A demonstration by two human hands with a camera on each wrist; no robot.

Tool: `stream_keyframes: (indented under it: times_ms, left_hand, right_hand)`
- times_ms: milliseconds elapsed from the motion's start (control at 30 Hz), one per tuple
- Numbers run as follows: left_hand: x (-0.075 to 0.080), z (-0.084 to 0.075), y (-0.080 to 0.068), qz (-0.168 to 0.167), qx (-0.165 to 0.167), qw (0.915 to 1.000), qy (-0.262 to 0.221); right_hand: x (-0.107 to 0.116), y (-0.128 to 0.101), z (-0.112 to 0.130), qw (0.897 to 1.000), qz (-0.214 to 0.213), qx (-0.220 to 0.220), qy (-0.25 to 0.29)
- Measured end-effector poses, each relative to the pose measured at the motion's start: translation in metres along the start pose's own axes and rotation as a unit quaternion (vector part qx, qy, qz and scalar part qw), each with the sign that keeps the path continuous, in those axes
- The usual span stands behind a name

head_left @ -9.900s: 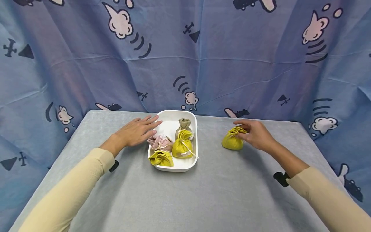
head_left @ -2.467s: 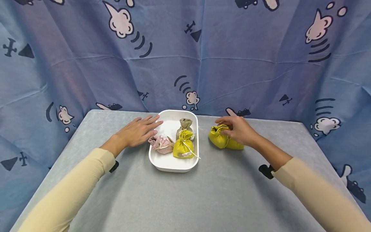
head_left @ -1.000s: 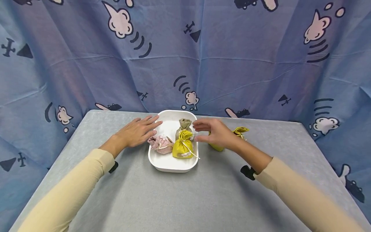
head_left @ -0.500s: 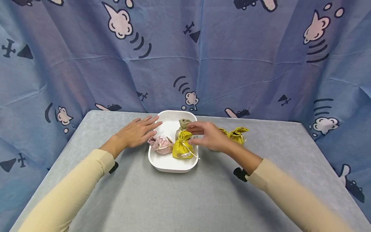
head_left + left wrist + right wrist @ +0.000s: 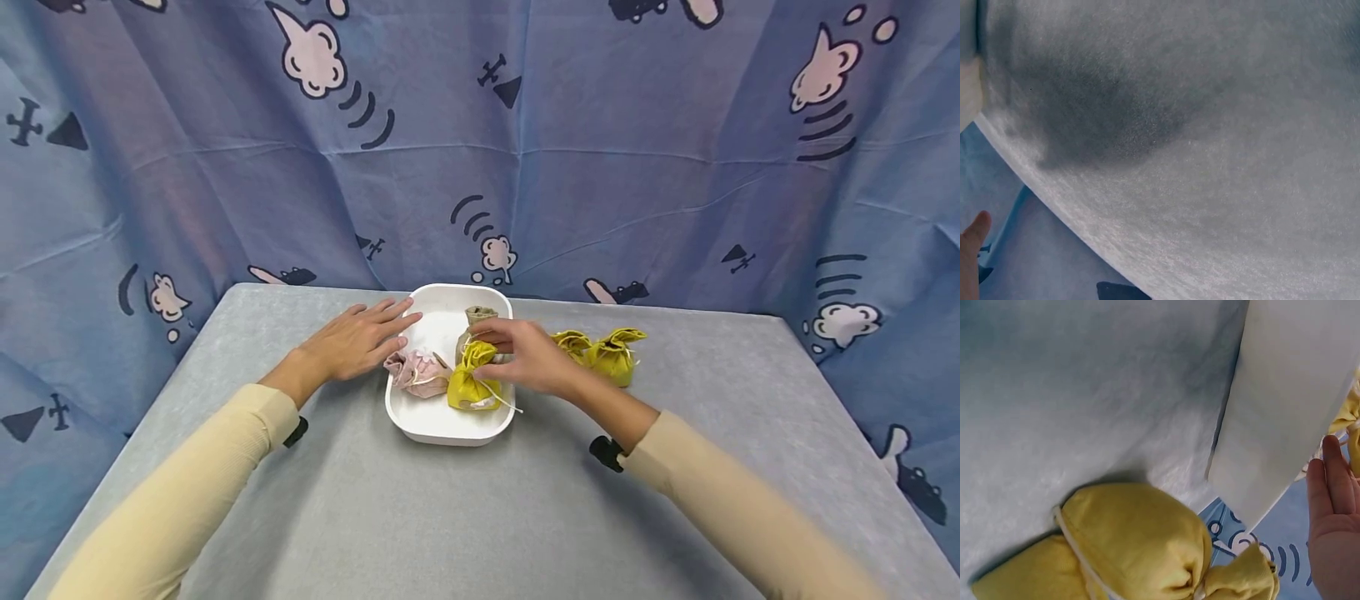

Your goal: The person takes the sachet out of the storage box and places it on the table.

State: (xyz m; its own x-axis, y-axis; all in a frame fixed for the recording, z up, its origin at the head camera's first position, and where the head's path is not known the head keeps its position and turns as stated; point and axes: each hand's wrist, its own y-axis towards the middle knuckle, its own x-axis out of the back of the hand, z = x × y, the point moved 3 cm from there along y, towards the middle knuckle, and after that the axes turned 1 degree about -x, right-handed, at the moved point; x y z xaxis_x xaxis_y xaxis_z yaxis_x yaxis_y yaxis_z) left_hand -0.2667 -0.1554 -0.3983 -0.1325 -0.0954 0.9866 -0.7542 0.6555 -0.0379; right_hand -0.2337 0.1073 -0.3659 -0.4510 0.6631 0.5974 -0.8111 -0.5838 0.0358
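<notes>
while left hand (image 5: pixel 354 342) is splayed, right hand (image 5: pixel 527 355) touches a yellow pouch (image 5: pixel 467 388), grip unclear.

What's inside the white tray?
A pink pouch, a yellow pouch and, behind it, an olive pouch. The right hand and yellow pouch partly hide the olive one; tray floor beneath them is covered.

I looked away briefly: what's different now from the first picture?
One yellow bag has moved right, from the tray to the table, beside another yellow bag, which the right hand has let go. That hand has moved left to the tray's remaining yellow bag; its grip is unclear. The left hand, pink bag and khaki bag stayed put.
</notes>
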Motion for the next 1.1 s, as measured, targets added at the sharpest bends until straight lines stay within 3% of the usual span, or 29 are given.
stream_keyframes:
  times_ms: [467, 1100]
  left_hand:
    - [-0.001, 0.002, 0.001, 0.003, -0.001, 1.0000, -0.001]
    - [0.000, 0.001, 0.000, 0.001, -0.003, 1.0000, 0.000]
  right_hand:
    - [-0.013, 0.003, 0.002, 0.997, 0.001, -0.001, -0.077]
    - [-0.015, 0.003, 0.002, 0.997, 0.009, -0.007, -0.071]
